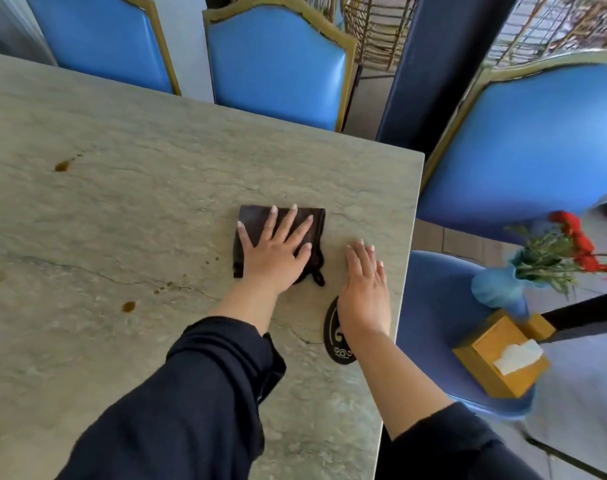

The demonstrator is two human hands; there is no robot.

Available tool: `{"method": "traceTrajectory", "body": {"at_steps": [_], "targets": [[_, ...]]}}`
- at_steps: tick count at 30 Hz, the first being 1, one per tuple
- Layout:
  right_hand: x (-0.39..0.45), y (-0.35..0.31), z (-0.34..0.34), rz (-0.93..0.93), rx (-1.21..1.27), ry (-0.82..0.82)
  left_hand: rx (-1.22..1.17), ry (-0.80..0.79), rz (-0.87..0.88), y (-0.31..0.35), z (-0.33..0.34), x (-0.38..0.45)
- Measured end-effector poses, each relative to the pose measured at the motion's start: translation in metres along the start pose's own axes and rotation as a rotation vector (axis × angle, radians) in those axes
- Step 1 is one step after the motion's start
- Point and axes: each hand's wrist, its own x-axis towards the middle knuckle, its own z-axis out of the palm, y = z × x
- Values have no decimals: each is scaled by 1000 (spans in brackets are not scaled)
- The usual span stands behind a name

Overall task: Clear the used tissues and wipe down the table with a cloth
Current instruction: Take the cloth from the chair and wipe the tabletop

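Observation:
A folded dark brown cloth (314, 223) lies flat on the grey-green stone table (139, 209), near its right edge. My left hand (278, 249) rests palm down on the cloth with the fingers spread. My right hand (366, 289) lies flat on the bare table just right of the cloth, fingers together, holding nothing. Brown stains (62, 165) mark the table at the left, with another brown spot (129, 306) and small specks lower down. No used tissues are in view on the table.
A dark oval plaque (335, 337) lies partly under my right wrist. Blue chairs (274, 67) line the far side. On a blue chair seat (433, 327) at the right stand a wooden tissue box (499, 358) and a blue vase of red flowers (499, 289).

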Motion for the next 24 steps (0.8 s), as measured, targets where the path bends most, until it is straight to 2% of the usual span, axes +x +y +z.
{"method": "traceTrajectory", "body": {"at_steps": [2,5,8,10,14,16,18,21,22,24], "targets": [[21,-1,1,23,-4,-19,-18,41,15,16,4,3],[52,-2,-2,38,7,-43,76,141,248,13,6,9],[59,-5,-1,66,-5,-42,57,94,307,0,-6,41],[57,-5,2,65,-11,-20,34,79,211,-3,-12,66],[59,-2,6,61,-22,-3,-76,142,-123,-6,-18,100],[57,-4,5,57,-22,-6,-88,140,-210,3,-18,102],[57,-6,5,54,-21,-20,-34,155,-95,17,-15,99],[57,-6,3,58,-40,-38,46,137,253,31,-16,103],[57,-6,3,57,-41,-38,65,111,320,31,-19,109],[57,-6,2,54,-26,-33,66,64,310,26,-25,125]]}}
